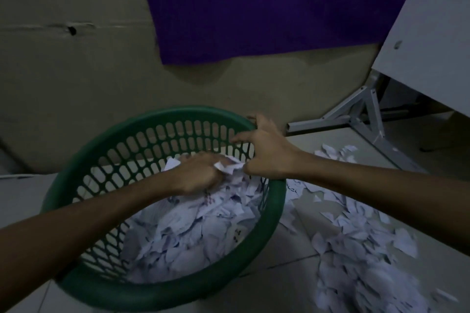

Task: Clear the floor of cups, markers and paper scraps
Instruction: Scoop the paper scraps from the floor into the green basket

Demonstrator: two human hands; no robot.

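Paper scraps (361, 244), white, torn and creased into irregular angular bits, some with dark ink marks, lie in 2 places in the head view: a heap inside the green basket (264, 244) and a loose drift on the pale tiled floor (300, 259) just right of it. The floor drift runs as a long band from beside the table leg (361, 109) down toward the lower right edge.

The basket is round moulded plastic with a thick smooth rim and a wall pierced by rows of rounded slots; it tilts, its mouth facing the camera.

Inside it, the left hand (201, 173) is blurred, its fingers curled round a crumpled wad of scraps (229, 166) above the heap. The right hand (267, 152) sits at the far right rim, fingers bent and spread; whether they grip the rim I cannot tell.

Behind, a purple cloth (267, 7) hangs against a dull beige wall, and a grey metal table with an angled braced leg stands at right.
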